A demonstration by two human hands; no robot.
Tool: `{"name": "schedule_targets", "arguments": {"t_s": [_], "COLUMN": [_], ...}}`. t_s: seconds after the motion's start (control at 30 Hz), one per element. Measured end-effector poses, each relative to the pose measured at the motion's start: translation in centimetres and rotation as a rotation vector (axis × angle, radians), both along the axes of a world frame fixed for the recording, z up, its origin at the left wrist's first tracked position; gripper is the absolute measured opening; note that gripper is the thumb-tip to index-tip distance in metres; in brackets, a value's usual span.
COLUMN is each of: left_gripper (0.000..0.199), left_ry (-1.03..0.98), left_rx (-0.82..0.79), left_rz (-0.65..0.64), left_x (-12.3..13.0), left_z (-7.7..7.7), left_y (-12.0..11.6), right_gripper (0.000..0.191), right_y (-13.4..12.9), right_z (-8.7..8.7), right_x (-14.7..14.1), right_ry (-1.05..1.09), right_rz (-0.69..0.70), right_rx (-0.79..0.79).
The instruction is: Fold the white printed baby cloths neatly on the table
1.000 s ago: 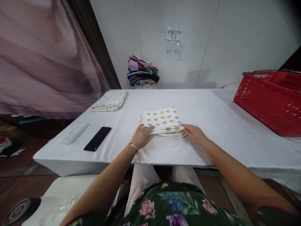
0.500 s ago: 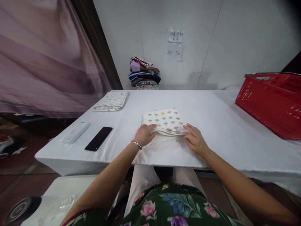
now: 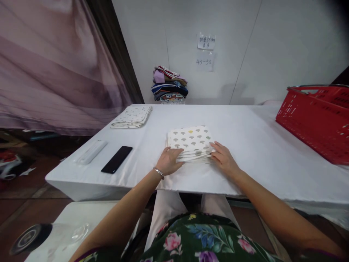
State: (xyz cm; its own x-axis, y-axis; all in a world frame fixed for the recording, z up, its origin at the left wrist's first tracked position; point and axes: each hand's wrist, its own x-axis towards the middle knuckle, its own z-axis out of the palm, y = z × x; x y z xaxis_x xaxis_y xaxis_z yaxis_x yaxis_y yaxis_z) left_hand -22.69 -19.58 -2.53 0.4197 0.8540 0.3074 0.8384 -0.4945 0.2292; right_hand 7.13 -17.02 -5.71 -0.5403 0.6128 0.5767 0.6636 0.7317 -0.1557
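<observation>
A white cloth (image 3: 191, 137) printed with grey mushroom shapes lies folded in layers on the table in front of me. My left hand (image 3: 170, 160) grips its near left corner, thumb on top and fingers against the folded edge. At the near right corner, my right hand (image 3: 224, 157) pinches the layers between thumb and fingers. The near edge shows several stacked layers between my hands. Farther left on the table lies another folded white cloth (image 3: 132, 116) with a small dark print, apart from both hands.
A black phone (image 3: 116, 160) and a long white object (image 3: 91, 152) lie at the table's left. The red basket (image 3: 313, 123) stands at the right. Against the wall is a stack of folded cloths (image 3: 169, 87). A clear bottle (image 3: 62, 234) with a dark end lies lower left.
My hands stay at the cloth's near corners. The layers along its near edge now lie flatter and closer together. The whole view has shifted slightly.
</observation>
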Motion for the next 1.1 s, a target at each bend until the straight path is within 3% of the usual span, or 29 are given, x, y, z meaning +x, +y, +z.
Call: {"name": "schedule_targets", "arguments": {"t_s": [0.23, 0.43, 0.6, 0.77, 0.87, 1.1], "left_gripper": [0.042, 0.025, 0.016, 0.013, 0.012, 0.016], "left_ry": [0.04, 0.069, 0.098, 0.034, 0.044, 0.083], "left_rx": [0.184, 0.267, 0.297, 0.249, 0.213, 0.187], "left_rz": [-0.035, -0.175, -0.15, -0.172, -0.182, -0.149], "left_x": [1.1, 6.0, 9.4, 9.7, 9.7, 10.1], "left_z": [-0.7, -0.9, -0.2, 0.4, 0.8, 1.5], "left_y": [-1.6, -1.4, 1.1, 2.3, 2.5, 2.5], "right_gripper": [0.018, 0.018, 0.022, 0.026, 0.026, 0.025], "right_y": [-0.2, 0.1, -0.3, -2.1, -2.8, -2.8], "right_z": [0.0, 0.6, 0.5, -1.1, -1.4, -0.4], "right_x": [1.1, 0.8, 2.2, 3.0, 1.9, -1.3], "right_ry": [0.034, -0.017, -0.17, -0.128, -0.06, -0.073], "right_rz": [0.098, 0.085, -0.114, -0.356, -0.467, -0.662], "right_rx": [-0.042, -0.052, -0.018, -0.013, -0.046, -0.183]}}
